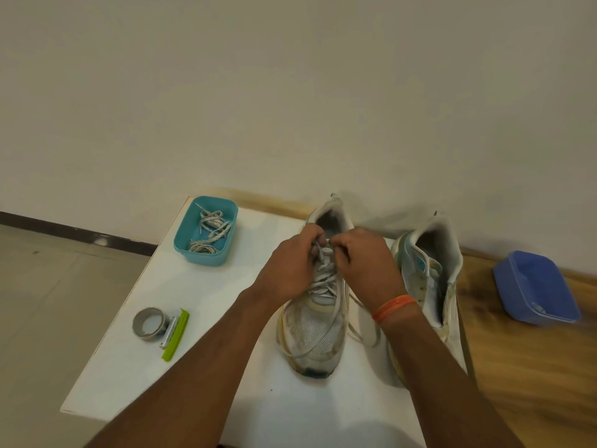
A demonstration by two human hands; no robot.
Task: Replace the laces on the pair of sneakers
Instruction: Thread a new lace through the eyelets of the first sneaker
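Two worn white sneakers stand on a white board (181, 318), toes toward me. The left sneaker (315, 331) carries a white lace (324, 279) crossed through its eyelets, with loose ends looping over the toe and to its right. My left hand (290, 266) and my right hand (365, 263) meet at the top eyelets, each pinching the lace near the tongue. The right sneaker (433, 279) stands beside it with no lace visible. A teal tub (206, 231) at the back left holds several dirty old laces.
A roll of grey tape (150, 323) and a green-handled cutter (176, 334) lie on the board's left side. A blue lidded box (536, 287) sits on the wooden floor to the right. The wall runs close behind the sneakers.
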